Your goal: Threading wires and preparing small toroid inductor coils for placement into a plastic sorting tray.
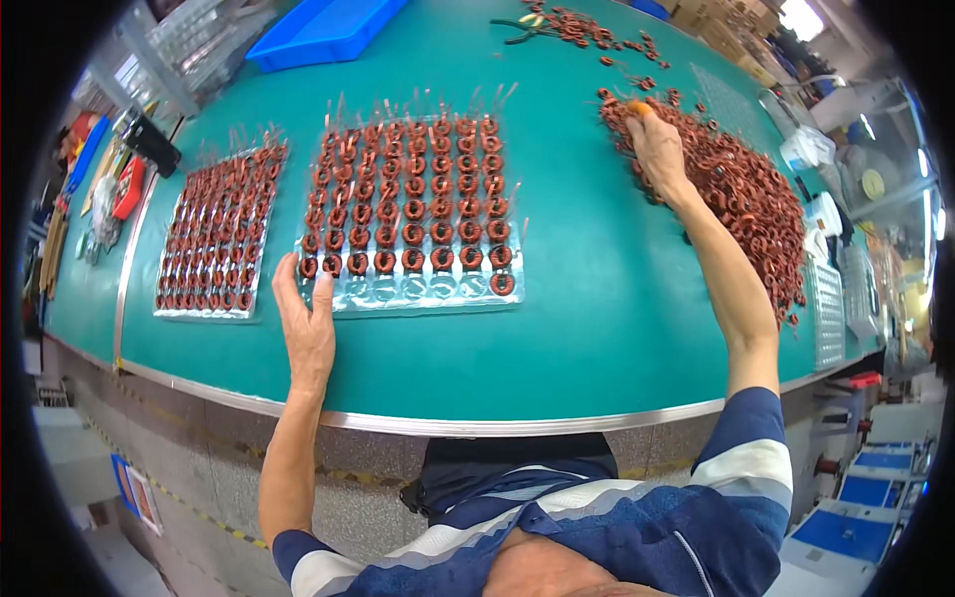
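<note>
A clear plastic tray (423,298) lies in front of me, its pockets mostly filled with copper-red ring coils (413,208) whose wire leads stick up. The nearest row has bare pockets and one coil at its right end. My left hand (310,333) rests at the tray's near left corner, thumb and forefinger apart beside the end coils. At the far right, my right hand (659,154) reaches into the upper left edge of a big heap of loose coils (741,199). Its fingers are bent together, with orange at a fingertip; what they grip is hidden.
A second filled tray (204,313) lies to the left. Farther back are a blue bin (323,35), pliers (522,30) and a small scatter of coils (582,28). Empty clear trays (828,308) lie right of the heap. A metal edge (477,428) borders the green table.
</note>
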`<state>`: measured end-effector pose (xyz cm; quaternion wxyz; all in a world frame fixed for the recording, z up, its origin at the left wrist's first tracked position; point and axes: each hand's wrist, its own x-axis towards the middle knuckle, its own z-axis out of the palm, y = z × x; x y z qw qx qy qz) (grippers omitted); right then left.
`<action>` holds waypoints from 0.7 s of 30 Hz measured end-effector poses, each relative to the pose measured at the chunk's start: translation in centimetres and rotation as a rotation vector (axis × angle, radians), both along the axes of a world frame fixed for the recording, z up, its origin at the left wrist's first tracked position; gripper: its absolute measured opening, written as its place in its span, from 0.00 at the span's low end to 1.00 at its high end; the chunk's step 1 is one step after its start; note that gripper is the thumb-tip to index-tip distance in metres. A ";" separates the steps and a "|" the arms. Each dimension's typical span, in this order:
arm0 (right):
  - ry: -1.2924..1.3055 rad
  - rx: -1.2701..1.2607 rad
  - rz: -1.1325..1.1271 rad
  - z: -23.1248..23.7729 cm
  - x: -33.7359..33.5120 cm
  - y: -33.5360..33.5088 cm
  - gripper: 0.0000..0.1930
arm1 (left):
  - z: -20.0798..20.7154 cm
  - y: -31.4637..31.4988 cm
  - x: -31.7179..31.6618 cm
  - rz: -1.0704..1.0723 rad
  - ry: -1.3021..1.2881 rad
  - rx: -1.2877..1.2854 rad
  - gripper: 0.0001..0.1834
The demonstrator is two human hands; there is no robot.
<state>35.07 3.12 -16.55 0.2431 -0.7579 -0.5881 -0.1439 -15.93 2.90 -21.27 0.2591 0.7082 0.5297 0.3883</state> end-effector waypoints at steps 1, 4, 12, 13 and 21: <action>0.145 0.066 -0.043 1.0 -1.1 -0.2 0.13 | 0.1 0.1 0.1 -0.015 -0.003 0.000 0.32; 0.288 0.294 0.032 1.4 0.6 -0.4 0.13 | 0.2 0.9 0.8 0.031 -0.024 0.013 0.33; 1.248 0.567 0.289 5.3 -3.1 -3.5 0.10 | 0.3 1.4 4.0 0.001 0.085 0.346 0.29; 1.322 0.571 0.333 5.3 -3.3 -3.7 0.10 | 1.9 0.1 5.8 -0.073 -0.007 0.362 0.29; 0.578 -0.019 0.185 6.4 -6.7 -7.2 0.13 | 8.1 -3.9 14.4 -0.409 -0.175 0.514 0.18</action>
